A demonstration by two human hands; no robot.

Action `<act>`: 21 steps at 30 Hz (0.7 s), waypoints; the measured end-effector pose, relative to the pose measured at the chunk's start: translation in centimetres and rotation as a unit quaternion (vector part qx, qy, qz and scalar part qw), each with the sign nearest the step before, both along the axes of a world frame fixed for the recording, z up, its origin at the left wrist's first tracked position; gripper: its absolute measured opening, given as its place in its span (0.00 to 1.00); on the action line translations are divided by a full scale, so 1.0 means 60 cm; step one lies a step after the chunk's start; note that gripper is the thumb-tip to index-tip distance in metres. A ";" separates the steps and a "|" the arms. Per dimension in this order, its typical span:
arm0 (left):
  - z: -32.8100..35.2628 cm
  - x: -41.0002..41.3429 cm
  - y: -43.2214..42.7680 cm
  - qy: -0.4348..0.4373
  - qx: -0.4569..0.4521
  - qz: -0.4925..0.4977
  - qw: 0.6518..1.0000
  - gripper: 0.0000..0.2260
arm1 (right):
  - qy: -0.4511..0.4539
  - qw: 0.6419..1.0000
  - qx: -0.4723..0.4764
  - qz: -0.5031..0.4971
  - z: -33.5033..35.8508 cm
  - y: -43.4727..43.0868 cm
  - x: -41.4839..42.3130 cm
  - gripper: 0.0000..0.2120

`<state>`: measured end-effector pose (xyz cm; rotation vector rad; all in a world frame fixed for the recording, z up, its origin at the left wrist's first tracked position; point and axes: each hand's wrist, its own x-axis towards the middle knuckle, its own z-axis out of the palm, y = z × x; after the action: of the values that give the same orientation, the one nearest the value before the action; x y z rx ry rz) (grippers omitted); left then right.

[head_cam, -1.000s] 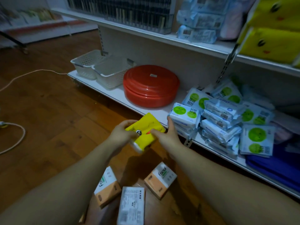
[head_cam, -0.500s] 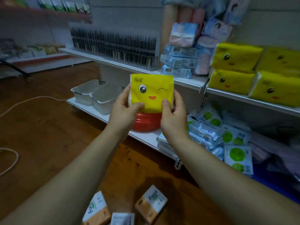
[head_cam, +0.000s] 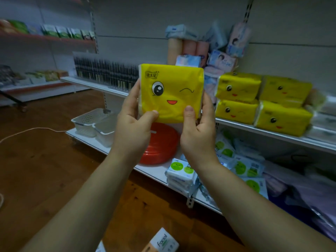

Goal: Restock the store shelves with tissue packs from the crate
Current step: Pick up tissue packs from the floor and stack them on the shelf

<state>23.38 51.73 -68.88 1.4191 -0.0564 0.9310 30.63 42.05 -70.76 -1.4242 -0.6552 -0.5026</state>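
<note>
Shop shelving fills the background, with a wooden floor (head_cam: 45, 170) below it and a white middle shelf (head_cam: 236, 125) running across at about the height of the hands.

1. Change. One second ago the yellow tissue pack (head_cam: 171, 95) was low down, tilted, close to the bottom shelf (head_cam: 156, 171). It has since been lifted and turned upright. It is now held in the air in front of the middle shelf, printed face toward me, resting on no surface.

2. Grip. Left hand (head_cam: 134, 128): thumb pressed on the lower left of the front, fingers wrapped along the left edge. Right hand (head_cam: 198, 135): thumb on the lower right of the front, fingers along the right edge. Both hands are closed on the pack.

3. Meaning for the task. My judgement is that the pick-up is complete and placement is the step in hand. A stack of matching yellow packs (head_cam: 283, 117) sits on the middle shelf just to the right, the likely destination. The crate is not in view; one orange and white tissue box (head_cam: 161, 242) shows at the bottom edge.

4. Appearance of the pack. Roughly square, soft yellow plastic wrap, slightly creased near the thumbs. The print shows one open eye, one winking eye, a small red mouth, and a label at the upper left. White tissue shows along the left side.
</note>
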 end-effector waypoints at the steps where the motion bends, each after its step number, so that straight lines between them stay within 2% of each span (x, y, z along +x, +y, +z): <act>1: 0.000 0.000 -0.002 0.000 0.007 0.004 1.000 0.29 | -0.004 1.000 -0.002 -0.002 0.001 -0.003 0.003 0.22; 5: 0.001 0.003 -0.013 0.016 0.030 0.006 0.999 0.30 | -0.017 0.999 -0.031 -0.004 0.014 -0.029 0.010 0.21; 10: 0.013 0.028 -0.050 0.004 0.029 -0.016 0.999 0.28 | -0.022 0.995 -0.093 -0.030 0.034 -0.077 0.029 0.30; 14: 0.037 0.088 -0.095 -0.001 0.030 0.015 0.999 0.19 | -0.020 0.990 -0.129 -0.045 0.047 -0.129 0.060 0.40; 18: 0.060 0.157 -0.168 0.021 0.057 -0.045 0.997 0.14 | 0.009 0.983 -0.117 -0.141 0.066 -0.202 0.111 0.37; 21: 0.068 0.209 -0.226 0.067 0.103 -0.077 0.989 0.18 | 0.023 0.968 -0.121 -0.220 0.072 -0.264 0.151 0.33</act>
<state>35.91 38.18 -64.82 1.6403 -0.1632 0.7150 39.69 26.21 -66.41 -1.8201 -0.3679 -0.7526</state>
